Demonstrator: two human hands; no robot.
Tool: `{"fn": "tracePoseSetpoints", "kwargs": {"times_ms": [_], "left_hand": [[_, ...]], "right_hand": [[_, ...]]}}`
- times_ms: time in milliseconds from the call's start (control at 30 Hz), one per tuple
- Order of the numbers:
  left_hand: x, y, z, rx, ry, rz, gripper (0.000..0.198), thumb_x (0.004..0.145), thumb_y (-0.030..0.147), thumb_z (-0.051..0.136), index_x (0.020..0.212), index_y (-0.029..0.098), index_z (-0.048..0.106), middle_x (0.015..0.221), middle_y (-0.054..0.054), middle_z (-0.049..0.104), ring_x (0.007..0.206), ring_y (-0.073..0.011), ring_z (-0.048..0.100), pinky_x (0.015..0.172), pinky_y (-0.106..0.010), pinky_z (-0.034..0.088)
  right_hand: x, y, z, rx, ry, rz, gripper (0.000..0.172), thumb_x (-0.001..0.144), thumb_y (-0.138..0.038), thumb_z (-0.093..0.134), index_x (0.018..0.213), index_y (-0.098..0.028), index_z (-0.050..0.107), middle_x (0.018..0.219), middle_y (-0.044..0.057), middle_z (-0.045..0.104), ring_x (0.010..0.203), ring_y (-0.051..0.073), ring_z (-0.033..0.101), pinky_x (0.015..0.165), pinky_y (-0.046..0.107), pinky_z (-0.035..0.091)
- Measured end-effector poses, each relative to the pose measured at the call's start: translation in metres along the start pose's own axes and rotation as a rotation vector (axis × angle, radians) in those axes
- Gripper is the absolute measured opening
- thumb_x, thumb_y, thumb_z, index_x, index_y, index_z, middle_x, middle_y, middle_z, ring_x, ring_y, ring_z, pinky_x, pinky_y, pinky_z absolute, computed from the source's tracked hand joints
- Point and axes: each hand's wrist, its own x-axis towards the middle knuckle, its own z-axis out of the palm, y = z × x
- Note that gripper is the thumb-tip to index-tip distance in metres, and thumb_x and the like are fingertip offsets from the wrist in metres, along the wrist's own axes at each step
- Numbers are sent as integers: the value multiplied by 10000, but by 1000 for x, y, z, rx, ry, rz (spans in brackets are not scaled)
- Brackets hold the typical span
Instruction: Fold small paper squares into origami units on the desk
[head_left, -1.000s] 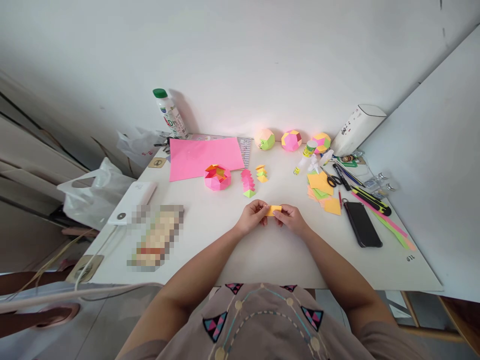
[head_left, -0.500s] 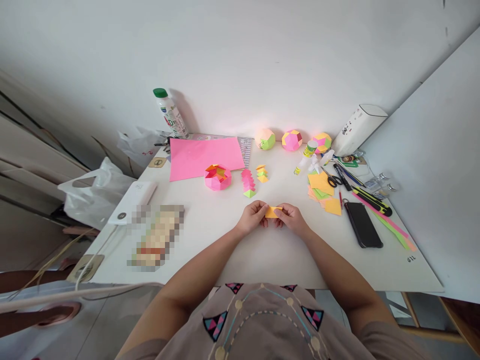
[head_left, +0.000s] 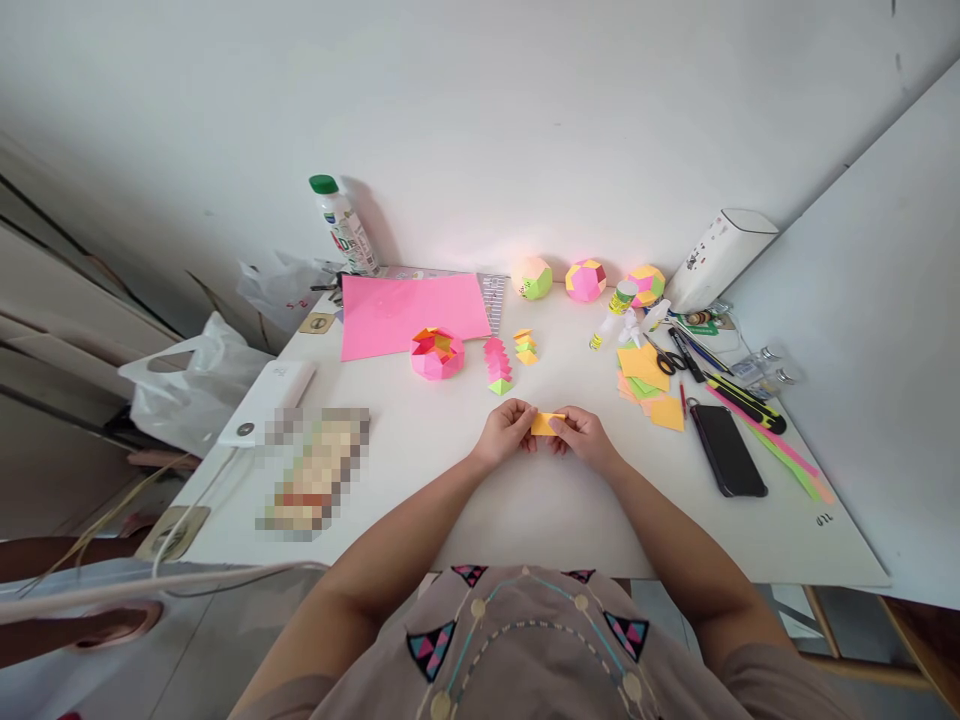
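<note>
Left hand and right hand pinch one orange paper piece between them, over the tabletop | RISK: uneven pressure could skew or crease it; opposed pulling could tear it | UNSEEN: ends and underside, covered by the grip; fold lines too small to confirm; pixelated item unreadable

The single view looks forward and down from the wearer's head, above the shirt, far enough off to take in the table from side to side, the wall filling the top.
</note>
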Motion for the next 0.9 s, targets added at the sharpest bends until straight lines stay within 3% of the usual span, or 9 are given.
{"fn": "tracePoseSetpoints", "kwargs": {"times_ms": [400, 600, 900], "left_hand": [[1, 0, 0, -10, 8, 8, 372, 794, 554, 499, 827, 196, 404, 459, 69, 518, 384, -109, 529, 397, -218, 419], [-2, 1, -1, 32, -104, 39, 386, 773, 453, 580, 1003, 186, 422, 593, 62, 546, 435, -84, 524, 452, -218, 426], [0, -7, -4, 52, -192, 71, 373, 770, 323, 591, 1071, 175, 428, 690, 31, 557, 497, -71, 511, 487, -209, 409]], "right_hand": [[0, 0, 0, -17, 6, 3, 316, 794, -474, 558, 837, -161, 570, 642, 14, 629, 511, 123, 584, 470, 240, 466], [-1, -1, 0, -13, 4, -1, 295, 803, -458, 557, 833, -166, 576, 632, 5, 618, 514, 118, 575, 481, 240, 463], [-1, -1, 0, 19, 4, 14, 288, 790, -449, 571, 833, -165, 574, 639, 5, 629, 516, 117, 576, 483, 241, 456]]}}
